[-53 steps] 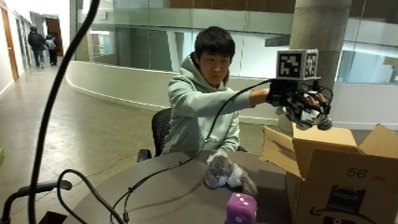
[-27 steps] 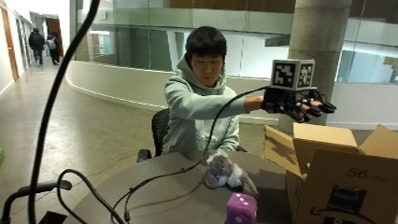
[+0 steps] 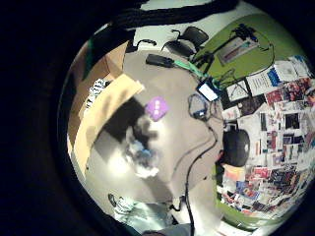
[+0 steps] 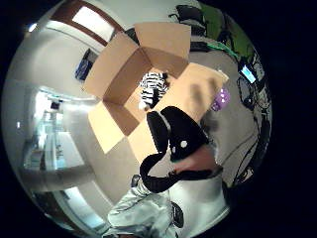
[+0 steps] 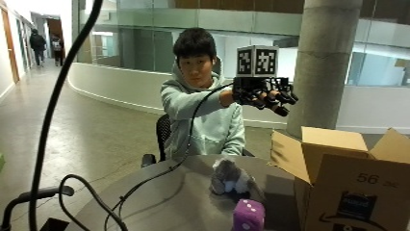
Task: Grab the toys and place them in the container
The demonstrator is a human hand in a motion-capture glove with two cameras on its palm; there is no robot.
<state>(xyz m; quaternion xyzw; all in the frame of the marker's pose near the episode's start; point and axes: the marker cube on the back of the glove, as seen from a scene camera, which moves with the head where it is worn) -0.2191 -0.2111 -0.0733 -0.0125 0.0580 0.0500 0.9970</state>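
Looking from outside, I see my gloved hand [image 5: 266, 96] raised with fingers spread, holding nothing, above the table [image 5: 166, 202] beside the cardboard box [image 5: 339, 178]. A grey plush toy [image 5: 229, 179] and purple die [image 5: 248, 215] wait there. The thumb-side view shows a striped toy [image 4: 152, 87] already boxed. I should lower over the plush next.

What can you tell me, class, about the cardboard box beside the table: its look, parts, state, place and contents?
The cardboard box is plain brown, with printed marks on its side. It stands upright and open beside the round table, its four flaps folded outward. Inside lies a black-and-white striped toy. The gloved right hand is above it and apart from it.
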